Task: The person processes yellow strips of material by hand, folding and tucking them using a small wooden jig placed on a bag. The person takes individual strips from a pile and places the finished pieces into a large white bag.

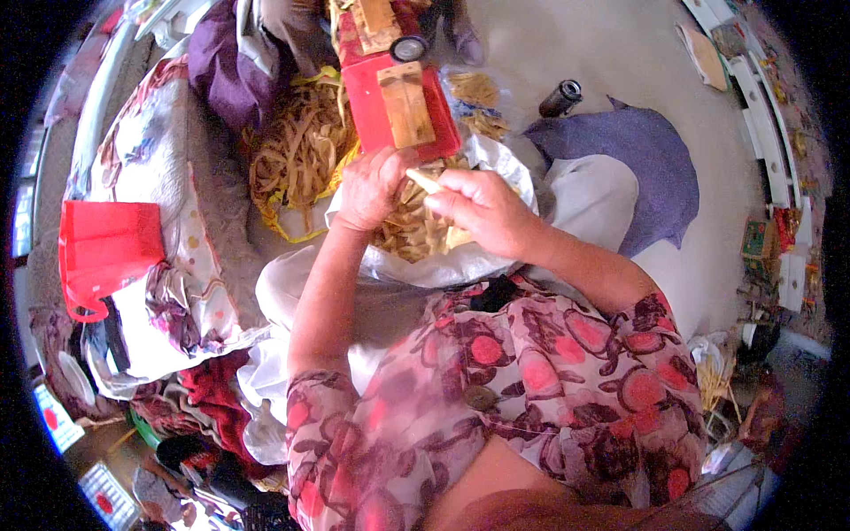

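My right hand pinches a pale yellow strip, its tip pointing toward my other hand. Beside it, my left hand has its fingers curled together at the near edge of a red board; what they hold is hidden. On that board lies a flat wooden block. Under both hands a white plastic sack sits open in my lap, filled with pale curled strips.
A yellow-edged net bag of tan strips lies left of the board. Another bundle of thin strips is at its right. A dark cylinder and blue-grey cloth lie on the floor. A red bucket rests at far left.
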The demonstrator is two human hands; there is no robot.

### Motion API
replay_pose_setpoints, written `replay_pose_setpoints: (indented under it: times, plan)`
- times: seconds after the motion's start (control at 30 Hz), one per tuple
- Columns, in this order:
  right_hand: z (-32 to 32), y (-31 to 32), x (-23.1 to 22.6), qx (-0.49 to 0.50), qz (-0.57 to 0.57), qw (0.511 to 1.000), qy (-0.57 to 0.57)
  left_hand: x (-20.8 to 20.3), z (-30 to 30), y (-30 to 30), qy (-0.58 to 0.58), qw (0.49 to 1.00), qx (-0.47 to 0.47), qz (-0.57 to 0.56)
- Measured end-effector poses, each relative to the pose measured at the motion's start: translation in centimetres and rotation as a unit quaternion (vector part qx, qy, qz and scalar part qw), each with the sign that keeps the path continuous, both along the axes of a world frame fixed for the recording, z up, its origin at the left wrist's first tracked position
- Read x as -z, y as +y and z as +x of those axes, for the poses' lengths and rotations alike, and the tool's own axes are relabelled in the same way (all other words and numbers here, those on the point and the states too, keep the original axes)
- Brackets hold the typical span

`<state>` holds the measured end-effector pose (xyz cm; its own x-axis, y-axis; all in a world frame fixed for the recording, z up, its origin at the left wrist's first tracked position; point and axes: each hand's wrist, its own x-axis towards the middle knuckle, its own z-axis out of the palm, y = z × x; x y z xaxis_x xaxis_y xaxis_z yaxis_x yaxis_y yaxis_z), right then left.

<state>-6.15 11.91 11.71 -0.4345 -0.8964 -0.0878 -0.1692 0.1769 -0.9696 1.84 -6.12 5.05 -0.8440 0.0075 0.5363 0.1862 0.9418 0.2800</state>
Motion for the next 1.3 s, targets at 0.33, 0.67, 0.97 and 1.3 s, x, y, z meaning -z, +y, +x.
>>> replay_pose_setpoints:
  times: [0.33,0.67,0.97,1.3]
  plan:
    - [-7.7,-3.6,5.8,0.112,0.008,0.990,0.085,1.4,-2.1,-1.0,-0.134,0.720,0.005,0.681]
    - [-9.0,-6.7,6.5,0.147,-0.045,0.977,0.149,1.2,-4.4,-1.8,-0.115,0.888,-0.169,0.412]
    - [-9.0,-4.9,9.9,0.172,0.071,0.969,0.162,-1.0,-2.7,0.0,-0.099,0.978,-0.170,0.074]
    - [-0.1,-1.8,4.5,0.000,-0.277,0.886,0.372,1.5,1.7,5.3,-0.228,0.673,0.005,0.704]
